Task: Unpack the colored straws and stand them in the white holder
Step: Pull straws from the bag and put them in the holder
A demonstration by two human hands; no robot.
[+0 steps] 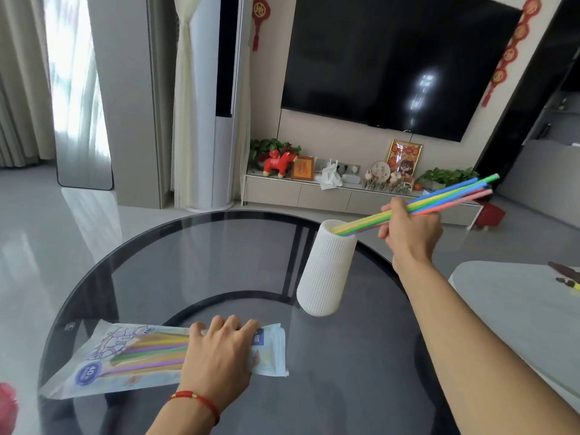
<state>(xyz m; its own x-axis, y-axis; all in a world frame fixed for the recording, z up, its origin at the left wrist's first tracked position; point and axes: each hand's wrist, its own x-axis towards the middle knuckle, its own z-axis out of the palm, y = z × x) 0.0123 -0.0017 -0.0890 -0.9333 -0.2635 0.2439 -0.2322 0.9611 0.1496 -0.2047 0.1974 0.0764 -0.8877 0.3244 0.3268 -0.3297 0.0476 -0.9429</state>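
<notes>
A ribbed white holder stands on the round dark glass table, right of centre. My right hand grips a bundle of colored straws slanting up to the right; their lower ends sit inside the holder's mouth. At the front left lies the clear printed straw package, with several straws still inside it. My left hand presses down on the package near its open right end, fingers curled over it.
A pale second table with small dark items sits at the right edge. Beyond the glass table are a TV cabinet with ornaments, a wall TV and a tall air conditioner. A red object shows at the bottom left corner.
</notes>
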